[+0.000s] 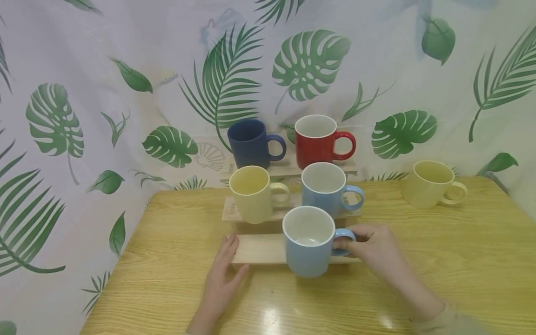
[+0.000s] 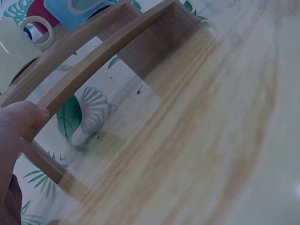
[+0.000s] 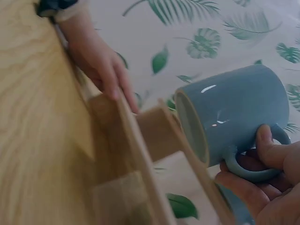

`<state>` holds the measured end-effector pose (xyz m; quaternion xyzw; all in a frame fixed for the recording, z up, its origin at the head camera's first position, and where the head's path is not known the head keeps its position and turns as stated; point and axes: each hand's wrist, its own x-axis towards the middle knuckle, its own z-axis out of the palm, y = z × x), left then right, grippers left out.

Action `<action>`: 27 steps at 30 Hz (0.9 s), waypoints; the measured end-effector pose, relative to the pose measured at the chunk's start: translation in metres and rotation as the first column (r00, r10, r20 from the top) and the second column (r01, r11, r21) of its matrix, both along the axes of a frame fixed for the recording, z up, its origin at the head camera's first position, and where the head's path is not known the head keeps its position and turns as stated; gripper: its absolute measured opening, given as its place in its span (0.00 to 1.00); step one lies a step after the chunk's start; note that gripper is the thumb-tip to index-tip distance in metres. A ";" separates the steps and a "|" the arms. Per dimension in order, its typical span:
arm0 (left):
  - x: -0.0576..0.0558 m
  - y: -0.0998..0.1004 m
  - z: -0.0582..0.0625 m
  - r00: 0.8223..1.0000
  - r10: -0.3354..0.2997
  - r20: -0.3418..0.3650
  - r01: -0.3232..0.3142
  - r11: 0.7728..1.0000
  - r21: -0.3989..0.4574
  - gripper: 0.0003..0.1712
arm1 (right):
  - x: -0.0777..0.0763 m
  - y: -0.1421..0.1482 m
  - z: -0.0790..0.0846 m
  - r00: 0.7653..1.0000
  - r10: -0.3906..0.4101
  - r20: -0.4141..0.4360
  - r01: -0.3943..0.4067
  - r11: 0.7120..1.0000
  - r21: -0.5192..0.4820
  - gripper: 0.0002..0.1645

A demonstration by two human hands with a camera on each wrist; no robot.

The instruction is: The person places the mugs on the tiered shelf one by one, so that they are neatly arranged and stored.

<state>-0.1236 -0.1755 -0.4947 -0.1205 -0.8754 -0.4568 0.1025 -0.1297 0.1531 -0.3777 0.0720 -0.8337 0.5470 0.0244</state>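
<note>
My right hand [image 1: 378, 249] grips the handle of a light blue mug [image 1: 307, 256]. The upright mug, white inside, appears just above or at the right half of the wooden tiered rack's [image 1: 257, 249] bottom step; contact cannot be told. In the right wrist view, thumb and fingers close round the handle of the same mug [image 3: 234, 108]. At the left end of that step, my left hand [image 1: 219, 279] holds the board, its thumb against the front edge. A cream mug [image 1: 255, 204] and another light blue mug [image 1: 320, 195] stand on the middle step.
On the rack's top step are a dark blue mug [image 1: 250, 151] and a red mug [image 1: 315, 149]. Another cream mug [image 1: 423, 186] stands on the wooden table [image 1: 159, 279] at the back right. A leaf-printed cloth [image 1: 167, 107] hangs behind.
</note>
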 end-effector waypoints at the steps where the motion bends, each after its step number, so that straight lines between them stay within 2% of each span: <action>1: 0.000 0.000 0.000 1.000 0.002 -0.010 -0.002 1.000 -0.002 0.37 | -0.001 -0.006 -0.004 1.000 0.004 -0.005 -0.004 1.000 0.002 0.09; 7: -0.001 -0.001 -0.004 0.999 0.017 -0.046 -0.018 1.000 -0.012 0.38 | -0.011 -0.036 -0.024 0.998 0.048 -0.039 -0.047 0.999 0.015 0.08; 12: -0.001 -0.001 -0.004 0.998 0.028 -0.059 -0.030 0.999 -0.025 0.39 | -0.021 -0.055 -0.037 0.991 0.080 -0.106 -0.077 0.997 0.027 0.08; 19: 0.000 -0.001 -0.004 0.997 0.049 -0.060 -0.050 0.999 -0.004 0.41 | -0.032 -0.071 -0.049 0.975 0.083 -0.205 -0.079 0.996 0.029 0.07; 23: -0.001 -0.003 -0.004 0.996 0.057 -0.074 -0.059 0.998 -0.020 0.43 | -0.037 -0.078 -0.055 0.957 0.085 -0.278 -0.081 0.996 0.024 0.08; 27: -0.002 -0.005 -0.005 0.995 0.060 -0.075 -0.063 0.998 -0.032 0.44 | -0.040 -0.083 -0.061 0.953 0.063 -0.297 -0.066 0.998 0.000 0.09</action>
